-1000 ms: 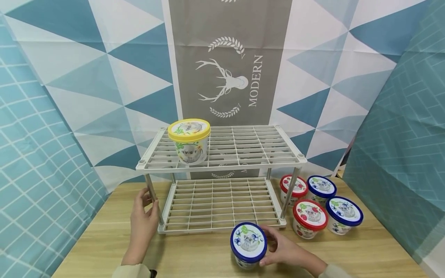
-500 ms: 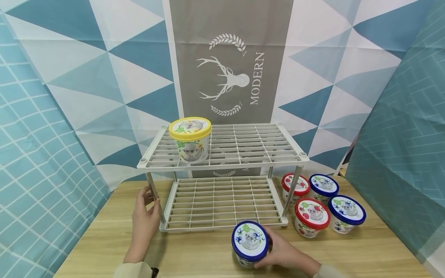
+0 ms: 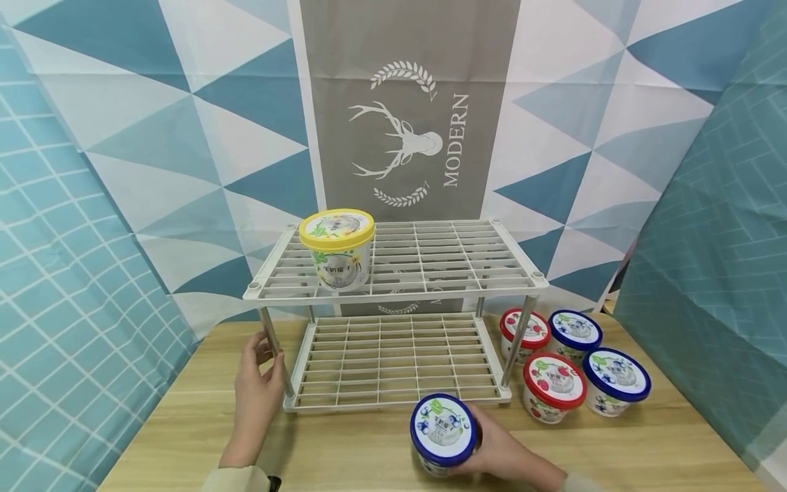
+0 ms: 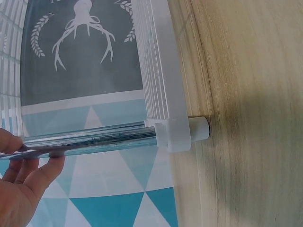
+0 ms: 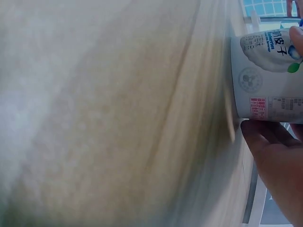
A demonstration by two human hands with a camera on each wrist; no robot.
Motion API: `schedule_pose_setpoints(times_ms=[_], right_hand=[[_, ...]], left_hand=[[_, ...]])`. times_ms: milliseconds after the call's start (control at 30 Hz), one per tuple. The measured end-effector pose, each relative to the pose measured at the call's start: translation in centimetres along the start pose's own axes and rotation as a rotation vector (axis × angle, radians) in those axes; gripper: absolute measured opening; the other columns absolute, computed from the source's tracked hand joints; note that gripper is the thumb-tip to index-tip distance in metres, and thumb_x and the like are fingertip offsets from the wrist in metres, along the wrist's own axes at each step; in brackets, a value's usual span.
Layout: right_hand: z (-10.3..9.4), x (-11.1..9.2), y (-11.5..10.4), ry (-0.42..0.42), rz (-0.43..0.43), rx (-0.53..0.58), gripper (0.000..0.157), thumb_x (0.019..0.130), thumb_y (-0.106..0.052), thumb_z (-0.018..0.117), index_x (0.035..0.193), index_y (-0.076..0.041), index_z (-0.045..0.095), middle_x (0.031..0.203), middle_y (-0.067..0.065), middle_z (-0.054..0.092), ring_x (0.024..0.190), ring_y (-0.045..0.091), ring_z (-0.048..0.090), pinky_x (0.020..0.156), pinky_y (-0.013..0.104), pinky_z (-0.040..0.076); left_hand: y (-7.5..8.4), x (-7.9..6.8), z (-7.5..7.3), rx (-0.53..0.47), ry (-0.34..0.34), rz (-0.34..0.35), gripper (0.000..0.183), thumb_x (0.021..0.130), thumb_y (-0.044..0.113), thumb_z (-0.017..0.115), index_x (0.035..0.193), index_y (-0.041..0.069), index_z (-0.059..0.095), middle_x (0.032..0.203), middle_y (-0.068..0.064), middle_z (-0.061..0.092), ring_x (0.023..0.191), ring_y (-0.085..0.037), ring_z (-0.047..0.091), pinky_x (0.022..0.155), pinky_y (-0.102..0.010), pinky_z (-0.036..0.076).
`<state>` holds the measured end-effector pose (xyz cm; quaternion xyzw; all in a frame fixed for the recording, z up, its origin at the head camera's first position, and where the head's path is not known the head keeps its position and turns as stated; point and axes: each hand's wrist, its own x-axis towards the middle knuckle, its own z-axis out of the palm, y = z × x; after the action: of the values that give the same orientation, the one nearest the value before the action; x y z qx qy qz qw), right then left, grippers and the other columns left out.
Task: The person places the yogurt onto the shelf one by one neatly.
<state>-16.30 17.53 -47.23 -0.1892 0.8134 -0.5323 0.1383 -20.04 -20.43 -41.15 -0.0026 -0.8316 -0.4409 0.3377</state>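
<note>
Near the front of the wooden table, my right hand [image 3: 499,447] holds a yogurt tub [image 3: 443,430] with a blue lid and blueberry print. In the right wrist view the fingers and thumb grip the white tub [image 5: 270,78] from two sides. My left hand [image 3: 258,383] pinches the front left metal post [image 3: 270,331] of a white two-tier rack [image 3: 393,297]. The left wrist view shows thumb and fingers on opposite sides of that post [image 4: 104,138]. A yellow-lidded tub [image 3: 337,249] stands at the left of the upper shelf.
Right of the rack stand two red-lidded tubs, one in front [image 3: 555,388] and one behind [image 3: 525,335]. Beside them are two more blue-lidded tubs, front [image 3: 616,381] and back [image 3: 574,335]. Patterned cloth [image 3: 246,137] hangs behind the table [image 3: 350,451].
My right thumb has slid further round the near side of the blue-lidded tub. The tub and my left hand keep their places; the head view has shifted slightly.
</note>
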Motion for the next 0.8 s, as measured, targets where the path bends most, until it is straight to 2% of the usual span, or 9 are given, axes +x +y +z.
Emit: schedule_pose_setpoints(times_ms=[133,200,267,367,433,500,600,700,800], right_hand=[[0.2,-0.1,0.0,0.006,-0.005,0.008,0.09,0.063,-0.019,0.086,0.138,-0.009,0.036,0.132,0.01,0.052,0.122,0.035,0.047,0.105,0.061,0.038],[0.2,-0.2,0.0,0.004,-0.018,0.006,0.089,0.064,-0.02,0.086,0.138,-0.01,0.037,0.132,0.009,0.052,0.122,0.027,0.048,0.106,0.051,0.039],[0.2,-0.3,-0.1,0.007,-0.021,0.002,0.089,0.064,-0.02,0.086,0.138,-0.01,0.037,0.131,0.009,0.052,0.121,0.024,0.049,0.106,0.049,0.039],[0.1,-0.4,-0.6,0.012,-0.022,0.019,0.092,0.065,-0.02,0.085,0.14,-0.009,0.034,0.133,0.011,0.051,0.123,0.025,0.048,0.107,0.051,0.039],[-0.1,-0.6,-1.3,0.021,-0.02,0.033,0.093,0.065,-0.019,0.085,0.141,-0.007,0.032,0.134,0.014,0.049,0.124,0.034,0.046,0.106,0.055,0.039],[-0.3,-0.7,-2.0,0.025,-0.03,0.047,0.094,0.066,-0.017,0.085,0.142,-0.005,0.031,0.135,0.017,0.048,0.124,0.039,0.045,0.105,0.045,0.044],[-0.6,-0.8,-3.0,0.025,-0.067,0.072,0.092,0.068,-0.015,0.083,0.141,-0.002,0.029,0.135,0.021,0.046,0.123,0.038,0.046,0.099,0.024,0.048],[-1.1,-0.9,-3.9,0.021,-0.122,0.104,0.09,0.068,-0.012,0.082,0.14,0.0,0.029,0.134,0.023,0.045,0.121,0.025,0.051,0.095,0.013,0.046],[-1.6,-1.0,-4.8,0.032,-0.167,0.106,0.088,0.068,-0.011,0.082,0.139,0.001,0.031,0.133,0.025,0.046,0.116,0.006,0.053,0.096,0.012,0.045]], left_hand=[[0.0,0.0,0.1,0.0,-0.002,0.001,0.047,0.089,-0.007,0.055,0.132,-0.001,0.037,0.108,-0.022,0.056,0.099,-0.032,0.06,0.08,-0.048,0.056],[0.0,0.0,0.1,0.001,-0.004,0.0,0.047,0.089,-0.006,0.055,0.132,-0.001,0.037,0.109,-0.022,0.056,0.099,-0.032,0.059,0.08,-0.048,0.056],[0.0,-0.1,0.0,0.001,-0.007,-0.002,0.047,0.089,-0.006,0.054,0.133,-0.001,0.036,0.109,-0.022,0.055,0.1,-0.033,0.059,0.08,-0.048,0.056],[0.1,-0.1,0.0,0.002,-0.01,-0.005,0.047,0.089,-0.006,0.054,0.133,-0.001,0.036,0.109,-0.022,0.055,0.1,-0.034,0.059,0.081,-0.048,0.056],[0.1,-0.1,-0.1,0.003,-0.01,-0.005,0.047,0.089,-0.006,0.054,0.133,-0.001,0.036,0.109,-0.023,0.055,0.1,-0.034,0.059,0.081,-0.048,0.056],[0.1,-0.1,-0.1,0.003,-0.009,-0.002,0.047,0.089,-0.006,0.054,0.133,-0.001,0.036,0.109,-0.023,0.055,0.1,-0.034,0.059,0.081,-0.048,0.056],[0.2,-0.1,-0.1,0.004,-0.003,0.003,0.048,0.089,-0.007,0.055,0.132,-0.001,0.036,0.109,-0.023,0.055,0.1,-0.034,0.06,0.08,-0.048,0.056],[0.2,-0.1,-0.1,0.004,-0.001,0.004,0.047,0.089,-0.007,0.055,0.132,-0.001,0.037,0.109,-0.023,0.055,0.1,-0.034,0.06,0.08,-0.049,0.056],[0.2,-0.1,-0.1,0.006,-0.007,0.001,0.047,0.089,-0.006,0.054,0.133,-0.002,0.036,0.11,-0.023,0.055,0.101,-0.036,0.059,0.081,-0.05,0.055]])
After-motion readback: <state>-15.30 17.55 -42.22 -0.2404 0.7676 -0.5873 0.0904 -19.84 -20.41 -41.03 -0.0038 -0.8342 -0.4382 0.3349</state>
